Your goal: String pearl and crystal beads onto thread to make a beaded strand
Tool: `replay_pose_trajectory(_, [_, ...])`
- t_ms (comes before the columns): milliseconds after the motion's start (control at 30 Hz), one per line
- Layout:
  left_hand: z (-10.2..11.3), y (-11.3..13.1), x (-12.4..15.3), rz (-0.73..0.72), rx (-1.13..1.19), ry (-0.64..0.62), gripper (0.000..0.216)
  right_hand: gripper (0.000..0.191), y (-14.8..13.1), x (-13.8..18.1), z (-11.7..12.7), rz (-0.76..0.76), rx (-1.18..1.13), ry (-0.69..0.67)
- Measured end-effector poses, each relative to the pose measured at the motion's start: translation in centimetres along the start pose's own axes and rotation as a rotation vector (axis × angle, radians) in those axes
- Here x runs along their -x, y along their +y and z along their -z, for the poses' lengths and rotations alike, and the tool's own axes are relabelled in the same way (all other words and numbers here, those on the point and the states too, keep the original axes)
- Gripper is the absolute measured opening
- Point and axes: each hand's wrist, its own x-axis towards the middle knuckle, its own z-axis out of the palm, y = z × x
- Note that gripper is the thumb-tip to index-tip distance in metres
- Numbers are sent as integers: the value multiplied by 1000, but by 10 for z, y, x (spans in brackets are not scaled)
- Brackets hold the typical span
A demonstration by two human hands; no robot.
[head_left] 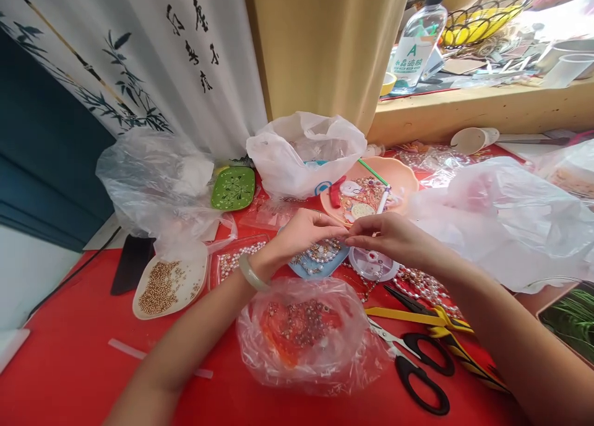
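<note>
— Where do the two hands lie?
— At center: the fingertips of the left hand point(306, 233) and right hand point(390, 235) converge above the near rim of a peach plate point(403, 171); anything pinched between them is too small to discern. A pale bangle point(253, 272) encircles the left wrist.
— And beneath?
— A blue dish point(330, 269) containing pearl strands, with a round translucent disc point(371, 265) just beside it.
— The foreground?
— A clear plastic bag point(320, 379) of beads; at its right, black-handled scissors point(393, 338) and yellow-handled pliers point(443, 318).
— Far left?
— A cream dish point(188, 271) bearing gold beads point(159, 290).
</note>
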Motion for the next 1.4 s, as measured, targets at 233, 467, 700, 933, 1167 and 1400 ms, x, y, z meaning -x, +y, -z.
replay_pose_trajectory(233, [0,1,-2,202,102,-31,14,23,10,5,16,12,-67,-100])
replay_pose_trajectory(467, [8,-5,-5,237,187,-14,18,20,11,7,26,-1,33,-66])
replay_pose_trajectory(700, [8,-6,-8,211,117,61,15,20,13,4,22,-5,147,72])
replay_pose_trajectory(933, [4,-2,-7,164,23,89,17,19,0,3,13,36,70,97])
replay_pose_trajectory(1167, [-1,4,-3,110,-45,120,17,17,-4,3,5,50,-32,88])
replay_pose_trajectory(1400, [-2,15,2,58,-67,196,15,13,-6,11,17,102,47,142])
